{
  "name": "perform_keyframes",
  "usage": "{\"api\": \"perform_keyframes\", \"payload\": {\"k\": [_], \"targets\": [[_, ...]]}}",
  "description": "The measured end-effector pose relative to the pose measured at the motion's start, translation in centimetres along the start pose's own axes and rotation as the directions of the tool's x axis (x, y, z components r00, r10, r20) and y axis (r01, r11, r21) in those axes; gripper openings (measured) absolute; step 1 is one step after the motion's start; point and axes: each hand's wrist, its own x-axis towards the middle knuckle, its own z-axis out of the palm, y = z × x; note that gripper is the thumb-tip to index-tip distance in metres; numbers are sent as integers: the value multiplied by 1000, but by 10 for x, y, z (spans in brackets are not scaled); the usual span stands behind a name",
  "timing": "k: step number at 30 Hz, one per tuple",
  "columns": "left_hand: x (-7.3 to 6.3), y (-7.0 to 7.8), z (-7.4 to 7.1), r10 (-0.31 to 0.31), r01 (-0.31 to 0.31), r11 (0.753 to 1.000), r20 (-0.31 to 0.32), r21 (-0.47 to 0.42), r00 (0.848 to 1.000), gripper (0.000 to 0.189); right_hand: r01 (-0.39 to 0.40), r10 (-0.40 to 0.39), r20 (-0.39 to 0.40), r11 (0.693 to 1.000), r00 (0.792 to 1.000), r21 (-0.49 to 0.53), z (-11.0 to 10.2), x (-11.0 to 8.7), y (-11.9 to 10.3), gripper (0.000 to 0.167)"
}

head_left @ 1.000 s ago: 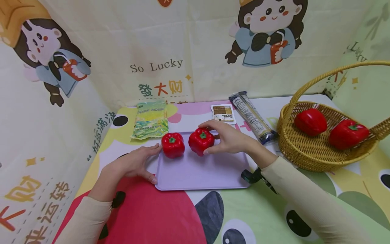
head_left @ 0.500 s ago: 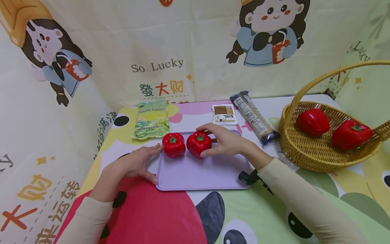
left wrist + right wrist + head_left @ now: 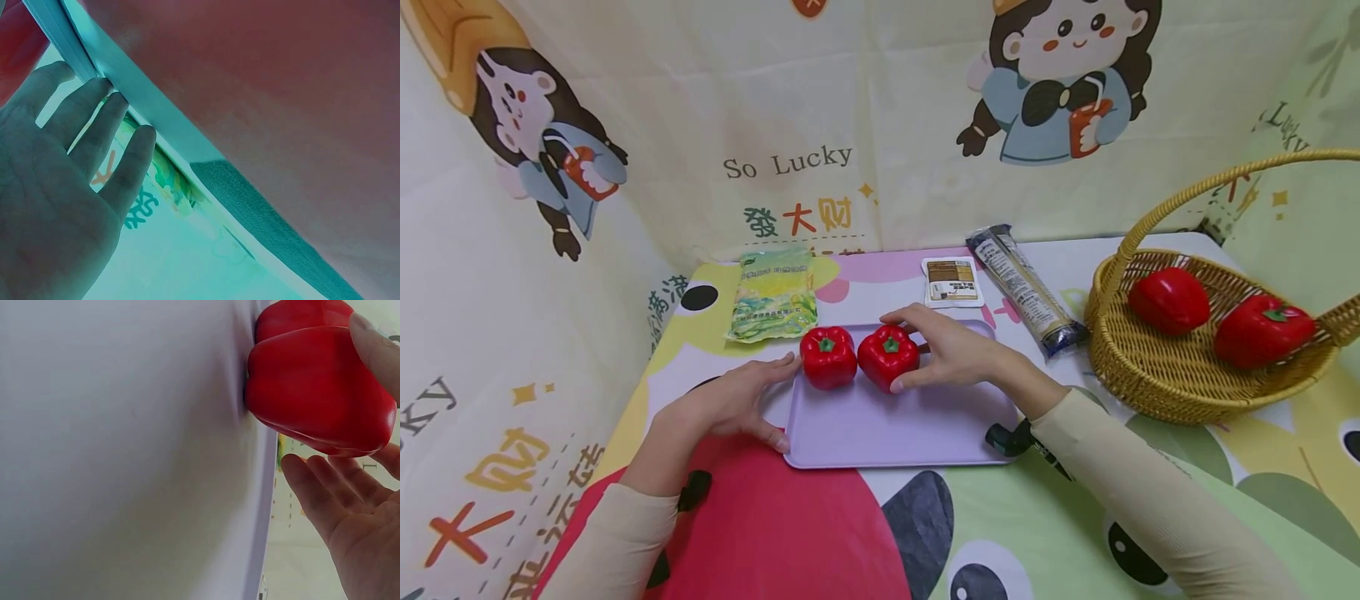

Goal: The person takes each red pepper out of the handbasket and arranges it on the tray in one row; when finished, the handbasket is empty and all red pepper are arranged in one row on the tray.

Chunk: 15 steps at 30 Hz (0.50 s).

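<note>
My right hand (image 3: 958, 350) holds a red bell pepper (image 3: 888, 357) on the lilac tray (image 3: 895, 433), thumb on its near side and index finger behind. In the right wrist view the thumb lies against the pepper (image 3: 312, 387), while other fingers extend apart from it. A second red bell pepper (image 3: 828, 358) stands just left, seeming to touch the first. Along the tray's left edge rests my left hand (image 3: 730, 404), its thumb at the near corner and fingertips by the far part. Extended fingers (image 3: 131, 169) show against the tray edge in the left wrist view.
At right stands a wicker basket (image 3: 1187, 412) with a tall handle, holding two red peppers (image 3: 1168, 300). Behind the tray lie a green-yellow packet (image 3: 773, 296), a small brown-white packet (image 3: 952, 282) and a long dark-ended packet (image 3: 1026, 287). A printed curtain (image 3: 910, 125) hangs at the back.
My right hand has moved slightly left with its bell pepper, closing the gap to the other pepper. My left hand stays at the tray's edge.
</note>
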Motion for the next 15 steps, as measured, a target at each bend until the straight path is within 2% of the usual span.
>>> {"api": "perform_keyframes", "payload": {"k": [10,15], "targets": [[0,0,0,31,-31,999,-13,8,999,121,-8,8,15,1000,1000,9,1,-1,1,93],[-1,0,0,29,-29,1000,-13,3,999,120,20,-20,5,1000,1000,2,-3,-6,1,94]]}}
